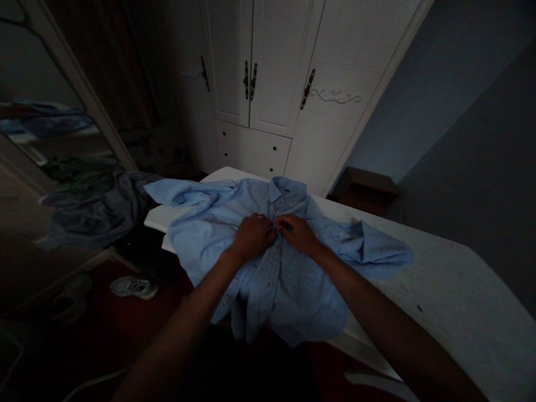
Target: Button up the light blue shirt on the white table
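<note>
A light blue button-up shirt (234,223) lies spread front-up on a white table (452,290), collar toward the wardrobe, sleeves out to both sides, its hem hanging over the near edge. My left hand (252,235) and my right hand (299,233) meet at the shirt's button placket, just below the collar. Both hands have their fingers curled and pinched on the placket fabric, fingertips almost touching each other.
A white wardrobe (272,72) with dark handles stands behind the table. A dark grey garment (100,209) is heaped to the left. A pale shoe (134,287) lies on the reddish floor. A brown box (366,190) sits by the blue wall.
</note>
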Available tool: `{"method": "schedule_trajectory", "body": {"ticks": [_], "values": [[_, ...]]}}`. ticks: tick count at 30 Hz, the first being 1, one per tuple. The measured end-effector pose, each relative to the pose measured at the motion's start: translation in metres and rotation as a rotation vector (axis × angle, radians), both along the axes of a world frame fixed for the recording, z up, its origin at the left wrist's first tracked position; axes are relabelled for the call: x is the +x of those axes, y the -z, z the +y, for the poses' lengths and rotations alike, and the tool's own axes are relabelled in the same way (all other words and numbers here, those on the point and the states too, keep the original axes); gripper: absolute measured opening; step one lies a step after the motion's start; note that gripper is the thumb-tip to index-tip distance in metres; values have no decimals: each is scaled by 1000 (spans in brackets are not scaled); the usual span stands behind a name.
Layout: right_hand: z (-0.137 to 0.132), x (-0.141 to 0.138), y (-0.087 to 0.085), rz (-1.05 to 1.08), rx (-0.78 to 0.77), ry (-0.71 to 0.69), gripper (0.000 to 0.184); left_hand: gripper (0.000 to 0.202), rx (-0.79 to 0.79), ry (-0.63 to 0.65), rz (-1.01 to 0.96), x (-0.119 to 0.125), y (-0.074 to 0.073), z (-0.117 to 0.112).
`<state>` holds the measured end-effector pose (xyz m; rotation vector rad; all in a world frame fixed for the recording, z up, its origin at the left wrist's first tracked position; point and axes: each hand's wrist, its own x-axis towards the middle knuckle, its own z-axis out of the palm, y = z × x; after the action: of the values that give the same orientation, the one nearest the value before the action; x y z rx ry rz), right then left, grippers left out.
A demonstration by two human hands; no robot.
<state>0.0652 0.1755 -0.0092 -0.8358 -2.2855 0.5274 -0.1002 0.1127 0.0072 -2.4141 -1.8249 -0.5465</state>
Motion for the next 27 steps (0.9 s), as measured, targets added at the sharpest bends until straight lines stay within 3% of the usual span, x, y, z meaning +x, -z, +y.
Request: {"method": "schedule_trajectory", "body": {"ticks": [13,27], "values": [[-1,0,-1,69,110,30,15,19,-21,-3,-300,-8,7,9],[-2,1,-3,-27,124,-31,16,20,-11,12,-231,-10,11,11]]}}
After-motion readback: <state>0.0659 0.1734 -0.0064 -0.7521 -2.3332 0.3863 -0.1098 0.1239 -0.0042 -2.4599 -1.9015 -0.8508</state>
